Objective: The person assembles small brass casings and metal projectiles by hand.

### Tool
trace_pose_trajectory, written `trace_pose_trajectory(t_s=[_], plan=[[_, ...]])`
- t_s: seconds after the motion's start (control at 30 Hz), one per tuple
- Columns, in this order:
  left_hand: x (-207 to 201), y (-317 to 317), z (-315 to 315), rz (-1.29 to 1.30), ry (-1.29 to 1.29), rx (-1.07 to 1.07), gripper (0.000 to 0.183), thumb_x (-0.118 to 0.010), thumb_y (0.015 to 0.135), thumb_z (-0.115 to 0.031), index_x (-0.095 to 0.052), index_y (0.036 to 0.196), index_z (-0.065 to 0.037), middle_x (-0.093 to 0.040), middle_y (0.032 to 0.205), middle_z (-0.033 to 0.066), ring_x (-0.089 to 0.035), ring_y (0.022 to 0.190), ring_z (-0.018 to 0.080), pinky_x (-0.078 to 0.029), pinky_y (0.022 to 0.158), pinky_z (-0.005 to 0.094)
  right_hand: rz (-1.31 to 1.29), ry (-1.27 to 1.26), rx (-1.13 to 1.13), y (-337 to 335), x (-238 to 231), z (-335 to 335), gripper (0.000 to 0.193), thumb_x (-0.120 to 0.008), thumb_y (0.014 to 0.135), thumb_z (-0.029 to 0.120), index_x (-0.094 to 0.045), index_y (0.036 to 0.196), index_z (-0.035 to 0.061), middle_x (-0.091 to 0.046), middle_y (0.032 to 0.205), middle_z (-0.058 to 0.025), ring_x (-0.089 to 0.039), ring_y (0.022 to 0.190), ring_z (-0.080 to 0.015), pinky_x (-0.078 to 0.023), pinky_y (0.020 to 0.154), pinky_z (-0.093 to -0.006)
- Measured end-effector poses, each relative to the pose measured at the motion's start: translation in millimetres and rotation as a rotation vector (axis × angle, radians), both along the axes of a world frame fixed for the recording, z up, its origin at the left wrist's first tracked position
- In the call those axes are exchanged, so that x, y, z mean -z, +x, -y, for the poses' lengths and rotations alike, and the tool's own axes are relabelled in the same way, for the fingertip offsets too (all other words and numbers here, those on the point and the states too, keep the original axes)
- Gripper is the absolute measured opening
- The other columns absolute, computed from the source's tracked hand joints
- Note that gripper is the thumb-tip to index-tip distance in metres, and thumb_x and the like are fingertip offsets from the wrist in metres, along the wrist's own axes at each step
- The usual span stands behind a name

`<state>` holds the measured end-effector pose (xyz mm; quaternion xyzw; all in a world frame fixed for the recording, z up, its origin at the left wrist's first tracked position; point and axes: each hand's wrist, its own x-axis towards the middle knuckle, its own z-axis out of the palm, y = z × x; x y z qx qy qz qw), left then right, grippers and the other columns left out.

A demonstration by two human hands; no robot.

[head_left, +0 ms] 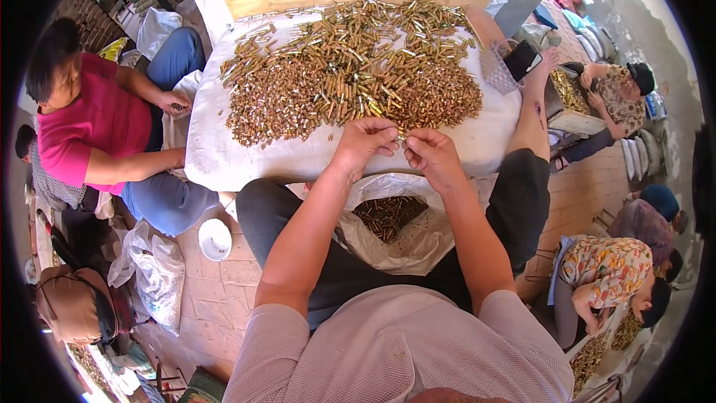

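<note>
— Sorting at the table, item one: left hand and right hand meet at the table's near edge, fingertips pinched together on a small brass piece.

— And the stock?

— Heap of brass tubes and caps, gold-brown and glinting, spread over the table's white cloth. Most of it looks unworked.

— Anything finished?

— Bag, white, open, below the table between the knees; a modest dark layer of pieces inside. By my reckoning, early days yet.

— Others?

— Person in pink, left of the table, one hand closed on pieces.
</note>
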<state>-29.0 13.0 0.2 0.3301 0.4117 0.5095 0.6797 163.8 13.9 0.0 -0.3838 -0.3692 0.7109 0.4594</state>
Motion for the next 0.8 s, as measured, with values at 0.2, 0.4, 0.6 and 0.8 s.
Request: trace_pose_trajectory(t_s=[0.2, 0.4, 0.6, 0.8], plan=[[1, 1, 1, -0.100, 0.049, -0.002, 0.017, -0.073, 0.087, -0.008, -0.070, 0.101, 0.002, -0.070, 0.085, 0.0079, -0.066, 0.070, 0.0149, -0.055, 0.060, 0.0267, 0.110, 0.077, 0.019, 0, 5, 1, 0.011, -0.069, 0.091, 0.011, -0.067, 0.098, 0.0024, -0.067, 0.083, -0.0037, -0.062, 0.069, -0.0125, -0.048, 0.056, -0.0249], [-1, 4, 2, -0.105, 0.072, -0.011, 0.014, -0.072, 0.087, -0.004, -0.070, 0.099, 0.003, -0.070, 0.083, 0.0077, -0.066, 0.069, 0.0145, -0.056, 0.060, 0.0264, 0.027, -0.027, 0.044, 0, 5, 1, 0.011, -0.069, 0.091, 0.012, -0.067, 0.098, 0.0030, -0.067, 0.082, -0.0041, -0.062, 0.068, -0.0124, -0.048, 0.055, -0.0244], [1, 6, 2, -0.083, 0.104, -0.013, 0.013, -0.072, 0.087, -0.004, -0.070, 0.099, 0.002, -0.070, 0.084, 0.0084, -0.066, 0.069, 0.0144, -0.057, 0.062, 0.0267, -0.043, -0.121, 0.029, 2, 2, 1, 0.010, -0.069, 0.091, 0.013, -0.067, 0.097, 0.0043, -0.067, 0.081, -0.0039, -0.062, 0.067, -0.0119, -0.048, 0.054, -0.0235], [3, 13, 6, -0.005, 0.081, -0.016, 0.013, -0.072, 0.087, -0.004, -0.069, 0.099, 0.002, -0.070, 0.085, 0.0086, -0.067, 0.071, 0.0151, -0.058, 0.064, 0.0278, -0.143, -0.134, 0.008, 2, 5, 1, 0.012, -0.069, 0.092, 0.014, -0.064, 0.099, 0.0051, -0.065, 0.080, -0.0034, -0.061, 0.067, -0.0113, -0.048, 0.055, -0.0229]])
